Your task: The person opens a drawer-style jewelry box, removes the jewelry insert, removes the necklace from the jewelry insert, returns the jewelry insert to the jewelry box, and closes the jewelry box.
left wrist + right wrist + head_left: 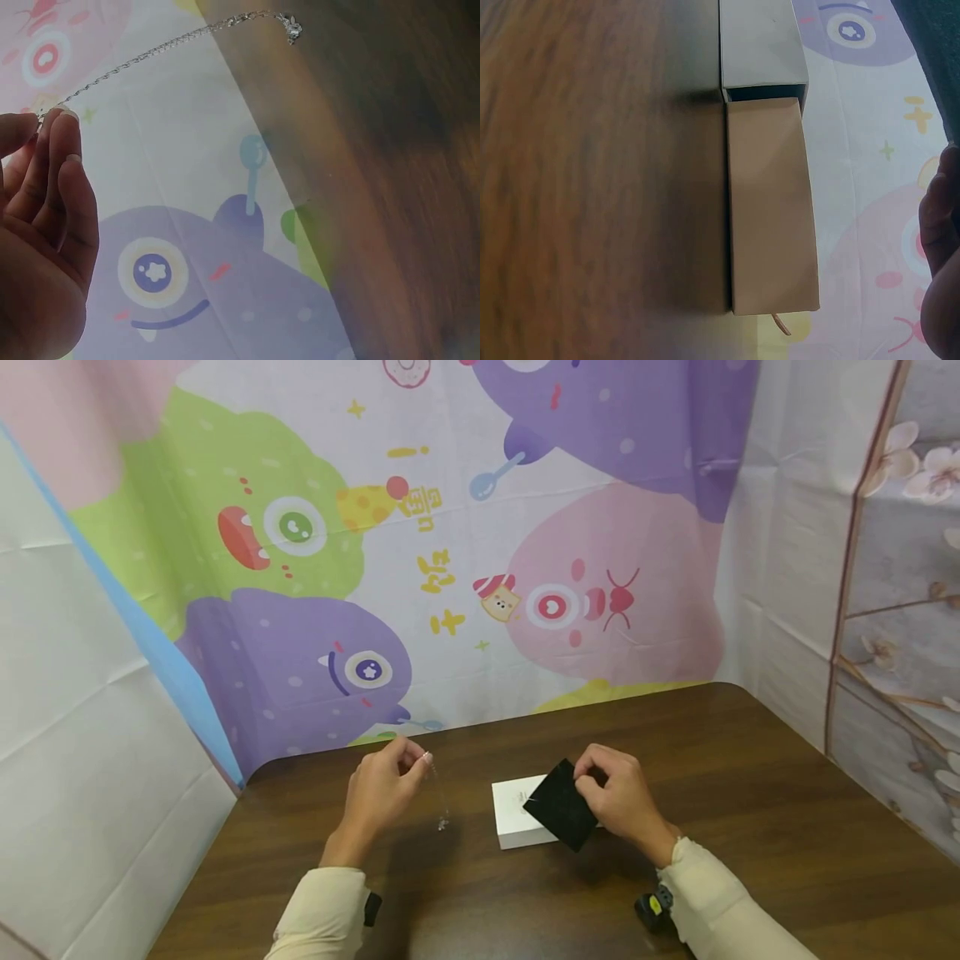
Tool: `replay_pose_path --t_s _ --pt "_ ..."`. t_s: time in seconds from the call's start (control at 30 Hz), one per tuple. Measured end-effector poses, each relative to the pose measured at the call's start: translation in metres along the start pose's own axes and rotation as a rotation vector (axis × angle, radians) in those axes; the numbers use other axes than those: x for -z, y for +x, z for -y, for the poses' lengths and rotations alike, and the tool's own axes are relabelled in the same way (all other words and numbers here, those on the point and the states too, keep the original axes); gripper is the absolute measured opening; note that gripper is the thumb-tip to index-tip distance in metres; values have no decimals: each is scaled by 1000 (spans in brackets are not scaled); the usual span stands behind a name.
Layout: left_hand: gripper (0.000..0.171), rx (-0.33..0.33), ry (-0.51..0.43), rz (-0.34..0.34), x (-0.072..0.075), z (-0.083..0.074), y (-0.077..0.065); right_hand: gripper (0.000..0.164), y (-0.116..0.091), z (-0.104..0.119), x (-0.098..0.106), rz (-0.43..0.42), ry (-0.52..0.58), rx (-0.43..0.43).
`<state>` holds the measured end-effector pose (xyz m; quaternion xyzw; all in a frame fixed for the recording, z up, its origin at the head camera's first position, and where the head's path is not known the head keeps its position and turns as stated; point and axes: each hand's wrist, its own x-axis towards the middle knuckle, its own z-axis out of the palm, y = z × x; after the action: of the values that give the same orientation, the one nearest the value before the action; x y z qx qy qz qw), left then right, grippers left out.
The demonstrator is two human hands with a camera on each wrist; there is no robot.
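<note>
Necklace [443, 822] hangs below our pinching left hand [384, 787], pouch [561, 806] from our pinching right hand [618, 789]; likely unpacking, we next need gentle lowering

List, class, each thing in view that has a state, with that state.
Left hand: pinching the chain.
Chain: hanging down.
Right hand: pinching the black cloth.
Black cloth: held up near one corner.
Box: open, its drawer slid out; whether fully, I cannot tell.
</note>
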<state>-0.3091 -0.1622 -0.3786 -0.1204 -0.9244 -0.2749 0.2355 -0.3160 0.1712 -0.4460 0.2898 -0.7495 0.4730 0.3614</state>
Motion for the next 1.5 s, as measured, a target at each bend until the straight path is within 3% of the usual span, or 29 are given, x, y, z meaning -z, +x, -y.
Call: replay_pose_path --t_s 0.43,0.77,1.5 --pt "15 5 34 32 0 4 -4 28 1 4 -2 -17 -19 0" --pt "15 32 24 61 2 9 -8 25 12 44 7 -16 -1 5" --pt "15 31 50 72 -1 15 -10 25 12 44 8 -11 13 9"
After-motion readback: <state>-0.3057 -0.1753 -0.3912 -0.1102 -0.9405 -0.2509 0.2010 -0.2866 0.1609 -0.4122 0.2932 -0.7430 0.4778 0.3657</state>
